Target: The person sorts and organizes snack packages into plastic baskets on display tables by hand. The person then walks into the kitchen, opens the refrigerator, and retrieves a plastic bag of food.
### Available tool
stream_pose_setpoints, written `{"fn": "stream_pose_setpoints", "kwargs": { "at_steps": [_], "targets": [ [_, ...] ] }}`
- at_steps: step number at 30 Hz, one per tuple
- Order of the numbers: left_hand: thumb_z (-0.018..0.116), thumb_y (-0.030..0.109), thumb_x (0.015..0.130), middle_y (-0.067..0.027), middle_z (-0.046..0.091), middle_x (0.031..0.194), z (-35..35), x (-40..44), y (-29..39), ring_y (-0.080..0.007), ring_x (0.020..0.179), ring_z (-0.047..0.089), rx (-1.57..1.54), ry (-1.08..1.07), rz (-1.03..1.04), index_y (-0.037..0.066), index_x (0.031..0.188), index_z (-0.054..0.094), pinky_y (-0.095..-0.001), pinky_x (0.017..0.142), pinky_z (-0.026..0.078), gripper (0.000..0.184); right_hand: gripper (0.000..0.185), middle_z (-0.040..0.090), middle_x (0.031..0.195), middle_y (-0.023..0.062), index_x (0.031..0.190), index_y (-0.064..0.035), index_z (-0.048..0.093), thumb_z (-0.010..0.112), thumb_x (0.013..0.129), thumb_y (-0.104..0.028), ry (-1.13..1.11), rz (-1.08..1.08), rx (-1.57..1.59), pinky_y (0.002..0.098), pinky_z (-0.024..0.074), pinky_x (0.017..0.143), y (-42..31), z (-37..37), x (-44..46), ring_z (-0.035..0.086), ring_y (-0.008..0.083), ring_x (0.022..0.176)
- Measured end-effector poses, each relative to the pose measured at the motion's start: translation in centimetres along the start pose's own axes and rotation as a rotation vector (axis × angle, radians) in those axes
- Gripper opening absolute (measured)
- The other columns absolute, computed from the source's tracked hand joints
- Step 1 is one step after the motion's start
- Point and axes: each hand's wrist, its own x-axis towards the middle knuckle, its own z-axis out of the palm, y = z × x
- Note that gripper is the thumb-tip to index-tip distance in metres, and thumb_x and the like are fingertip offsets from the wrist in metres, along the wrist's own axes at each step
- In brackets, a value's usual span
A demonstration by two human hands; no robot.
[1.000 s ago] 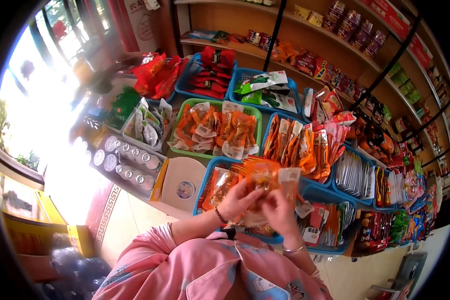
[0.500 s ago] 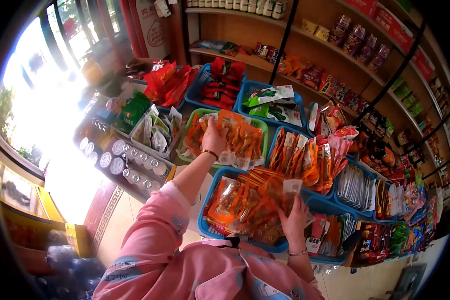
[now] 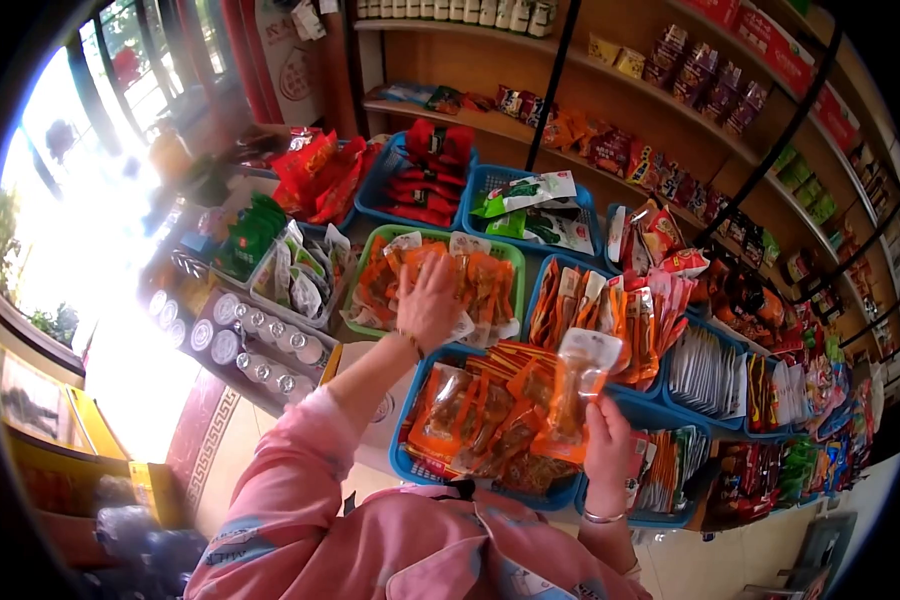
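My left hand (image 3: 429, 305) reaches over the green basket (image 3: 519, 262), its fingers spread on the orange snack packets (image 3: 487, 285) inside. My right hand (image 3: 607, 445) is closed on the edge of a clear-and-orange snack packet (image 3: 576, 388), held upright above the right part of a blue basket (image 3: 400, 460). More orange packets (image 3: 446, 398) lie in that blue basket. Behind the held packet, a second blue basket holds a row of standing orange packets (image 3: 610, 305).
Red packets (image 3: 422, 190) and green-and-white bags (image 3: 538, 212) fill baskets at the back. Capped bottles (image 3: 270, 335) stand at the left. White packets (image 3: 705, 360) are at the right. Stocked shelves (image 3: 510, 122) rise behind.
My left hand left the right one and moved to the green basket, where its fingers have spread over the packets. My right hand has raised the packet upright.
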Motion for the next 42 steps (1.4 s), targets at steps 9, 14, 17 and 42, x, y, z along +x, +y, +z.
{"fn": "stream_pose_setpoints", "kwargs": {
  "at_steps": [9,14,17,42],
  "targets": [
    [0.06,0.013,0.088,-0.0095,0.058,0.099,-3.5,-9.8,8.2,-0.0137,0.09,0.056,-1.2,-0.229,-0.178,0.003,0.127,0.041,-0.025,0.078,0.046,0.044,0.022,0.064,0.095,0.0078,0.105,0.0016,0.057,0.051,0.092,-0.014,-0.187,0.116,0.011,0.0256,0.0451,0.073,1.2,6.4,-1.2,0.057,0.0116,0.084],
    [0.059,0.009,0.087,-0.0105,0.059,0.098,-0.1,-8.6,4.8,-0.0158,0.087,0.057,-1.483,0.015,-0.393,0.003,0.125,0.041,-0.0275,0.075,0.049,0.042,0.022,0.065,0.088,0.0075,0.109,0.0011,0.056,0.051,0.092,-0.012,-0.217,-0.021,-0.051,0.0234,0.0476,0.064,1.9,5.4,-2.0,0.06,0.0107,0.074],
    [0.057,0.006,0.087,-0.0072,0.057,0.093,0.7,-6.9,0.3,-0.0134,0.083,0.055,-1.434,0.166,-0.518,0.004,0.126,0.04,-0.0261,0.072,0.048,0.042,0.02,0.065,0.085,0.0081,0.106,0.0007,0.057,0.05,0.093,-0.012,-0.26,0.171,0.137,0.025,0.0496,0.066,3.1,3.3,-3.0,0.063,0.0134,0.074],
    [0.05,0.007,0.085,-0.0077,0.057,0.108,1.6,-1.1,-7.2,-0.0255,0.11,0.048,-0.255,-0.528,0.34,0.015,0.112,0.06,-0.0399,0.091,0.038,0.03,0.02,0.065,0.084,0.0094,0.103,0.0024,0.058,0.051,0.092,-0.012,-0.312,0.238,-0.077,0.0255,0.0506,0.065,5.4,3.3,-5.6,0.063,0.014,0.072]
  ]
}}
